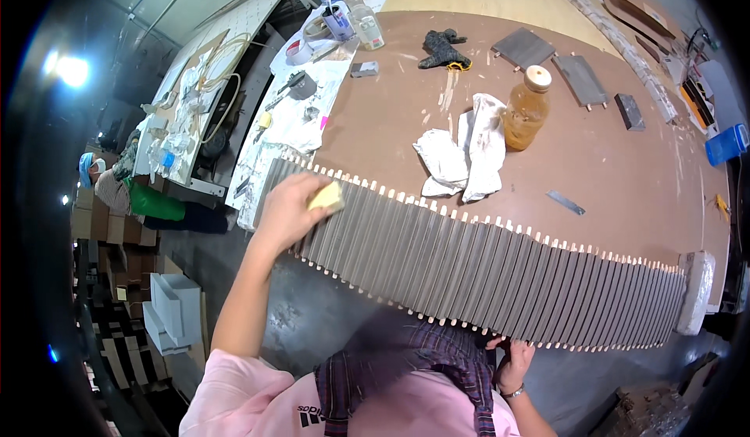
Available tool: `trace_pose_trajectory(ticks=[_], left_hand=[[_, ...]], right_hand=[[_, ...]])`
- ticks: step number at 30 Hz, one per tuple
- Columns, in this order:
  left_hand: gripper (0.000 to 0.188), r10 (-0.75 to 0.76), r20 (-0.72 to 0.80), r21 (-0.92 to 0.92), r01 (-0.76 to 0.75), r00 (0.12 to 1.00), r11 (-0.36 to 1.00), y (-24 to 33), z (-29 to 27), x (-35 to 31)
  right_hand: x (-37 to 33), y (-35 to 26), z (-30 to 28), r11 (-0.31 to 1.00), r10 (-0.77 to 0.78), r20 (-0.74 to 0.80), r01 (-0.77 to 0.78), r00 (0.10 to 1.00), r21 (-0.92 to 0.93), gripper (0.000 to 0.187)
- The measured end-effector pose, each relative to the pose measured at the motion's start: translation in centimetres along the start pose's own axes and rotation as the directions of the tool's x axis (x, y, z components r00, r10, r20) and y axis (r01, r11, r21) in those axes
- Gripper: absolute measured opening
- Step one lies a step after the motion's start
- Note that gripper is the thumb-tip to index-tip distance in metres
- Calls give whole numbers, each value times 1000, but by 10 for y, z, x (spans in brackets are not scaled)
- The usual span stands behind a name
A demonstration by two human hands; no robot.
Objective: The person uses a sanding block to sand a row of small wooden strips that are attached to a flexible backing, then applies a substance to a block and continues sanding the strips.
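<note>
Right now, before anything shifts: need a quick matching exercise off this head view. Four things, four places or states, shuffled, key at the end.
Things:
1. Sponge
2. White-capped bottle
3. Glove
4. Right hand

Places or states:
A. At the near edge of the row of slats
B. Dark, with a yellow-orange cuff edge
C. Held in the fingers of the left hand
D. Has amber liquid inside

Pairs: 1-C, 2-D, 3-B, 4-A

Matt slats (437,253), seemingly wooden
</note>
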State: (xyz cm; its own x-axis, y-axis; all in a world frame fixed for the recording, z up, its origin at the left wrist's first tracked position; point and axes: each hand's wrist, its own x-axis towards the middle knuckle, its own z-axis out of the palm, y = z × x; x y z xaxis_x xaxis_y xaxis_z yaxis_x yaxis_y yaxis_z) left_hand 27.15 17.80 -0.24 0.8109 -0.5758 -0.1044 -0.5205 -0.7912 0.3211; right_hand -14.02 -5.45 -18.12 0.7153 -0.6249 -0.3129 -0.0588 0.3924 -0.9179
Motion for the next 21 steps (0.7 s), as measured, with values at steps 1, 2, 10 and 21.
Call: trace_pose_trajectory(ticks=[1, 2, 10, 21], left_hand=[[43, 7, -64, 0, -7, 998, 1000, -3, 4, 13], [43, 13, -129, 0, -13, 992, 1000, -7, 6, 23], [44, 159, -174, -44, -169, 972, 985, -23, 14, -3], [43, 36, -119, -73, -45, 992, 996, -15, -18, -70]], right_hand=[[1, 4, -3, 1000, -5, 17, 5, 1000, -12, 37], [2, 6, -4, 1000, -9, 36, 10, 999, -25, 36], [1, 4, 2, 998, -35, 23, 34, 999, 52, 33], [1, 0, 11, 995, -55, -36, 58, 998, 84, 31]])
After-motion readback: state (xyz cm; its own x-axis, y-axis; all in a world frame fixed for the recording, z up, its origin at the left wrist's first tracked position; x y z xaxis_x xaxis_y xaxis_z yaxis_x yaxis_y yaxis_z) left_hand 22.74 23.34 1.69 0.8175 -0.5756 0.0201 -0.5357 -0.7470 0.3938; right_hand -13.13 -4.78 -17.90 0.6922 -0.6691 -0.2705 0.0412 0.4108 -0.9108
